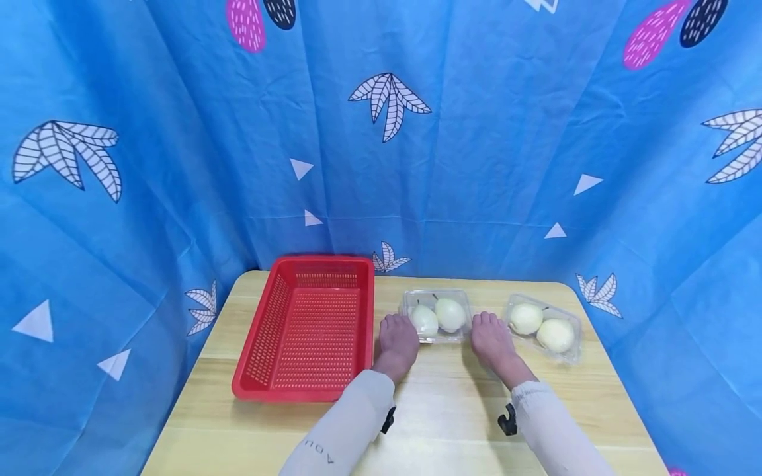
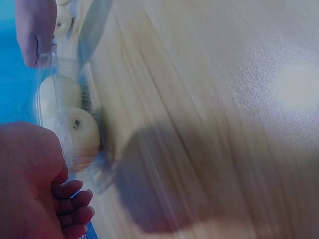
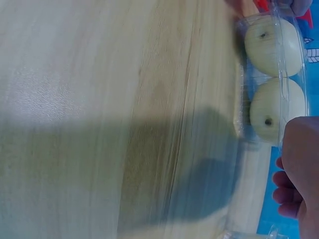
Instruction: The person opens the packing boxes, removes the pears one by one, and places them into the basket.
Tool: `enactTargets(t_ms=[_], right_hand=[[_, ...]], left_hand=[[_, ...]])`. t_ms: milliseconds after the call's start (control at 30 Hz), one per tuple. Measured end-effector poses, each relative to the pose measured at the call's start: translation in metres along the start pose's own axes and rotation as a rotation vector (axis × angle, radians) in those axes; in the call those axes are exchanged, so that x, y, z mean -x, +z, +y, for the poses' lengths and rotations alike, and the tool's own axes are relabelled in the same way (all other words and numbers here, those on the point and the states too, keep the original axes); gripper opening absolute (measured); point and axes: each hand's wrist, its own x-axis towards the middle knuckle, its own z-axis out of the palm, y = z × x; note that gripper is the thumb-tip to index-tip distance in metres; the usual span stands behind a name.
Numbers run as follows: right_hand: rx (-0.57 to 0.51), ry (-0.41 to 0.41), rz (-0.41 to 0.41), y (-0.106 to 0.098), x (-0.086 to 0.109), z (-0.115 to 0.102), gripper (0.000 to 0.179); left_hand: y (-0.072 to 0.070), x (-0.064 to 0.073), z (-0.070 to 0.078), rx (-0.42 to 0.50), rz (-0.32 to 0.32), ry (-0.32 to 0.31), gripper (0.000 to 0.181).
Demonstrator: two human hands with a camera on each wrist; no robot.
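Note:
A clear plastic box [image 1: 436, 336] with two pale round pears [image 1: 450, 314] in it lies between the two hands. At its left end the left hand [image 1: 399, 340] grips the rim, fingers curled at the edge. The right hand [image 1: 493, 340] holds the opposite end. In the left wrist view, the left hand [image 2: 32, 174] is close to a pear [image 2: 82, 137] behind the clear wall. From the right wrist, the right hand [image 3: 301, 172] shows its thumb side at the box's rim, with curled fingers below. The thumb tips are mostly hidden.
A red perforated plastic basket [image 1: 321, 337] stands on the wooden table [image 1: 440, 410], left of the left hand. Another clear box [image 1: 571, 350] holding two pale pears [image 1: 555, 335] sits right of the right hand. A blue patterned curtain [image 1: 476, 165] surrounds the table's back and sides.

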Motion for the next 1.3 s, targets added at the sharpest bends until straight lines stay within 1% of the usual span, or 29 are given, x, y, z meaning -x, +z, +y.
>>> enactTargets(t_ms=[200, 367, 533, 667, 767, 900, 1033, 1233, 1300], right_hand=[[-0.001, -0.011, 0.035, 0.002, 0.006, -0.001, 0.019], [-0.008, -0.013, 0.059, 0.002, 0.012, -0.002, 0.016], [0.009, -0.032, 0.057, 0.002, 0.02, -0.001, 0.017], [0.004, -0.04, 0.056, 0.001, 0.025, -0.002, 0.018], [-0.01, -0.036, 0.057, 0.001, 0.028, -0.003, 0.021], [-0.028, -0.036, 0.083, 0.0, 0.032, -0.005, 0.022], [-0.048, -0.038, 0.096, -0.001, 0.036, -0.005, 0.02], [-0.029, -0.049, 0.095, -0.001, 0.04, -0.004, 0.018], [-0.028, -0.054, 0.1, -0.001, 0.04, -0.004, 0.018]], left_hand=[[0.003, 0.004, 0.001, 0.01, -0.008, -0.001, 0.029], [0.002, 0.01, 0.004, 0.005, 0.007, -0.011, 0.025], [0.004, 0.017, 0.007, 0.023, 0.025, -0.022, 0.025], [0.006, 0.024, 0.007, 0.045, 0.056, -0.02, 0.025], [0.008, 0.028, 0.007, 0.038, 0.084, -0.013, 0.025], [0.013, 0.032, 0.008, 0.032, 0.12, -0.009, 0.023], [0.017, 0.036, 0.008, 0.063, 0.145, -0.014, 0.022], [0.022, 0.041, 0.008, 0.089, 0.175, -0.003, 0.022], [0.025, 0.043, 0.008, 0.115, 0.189, -0.005, 0.022]])
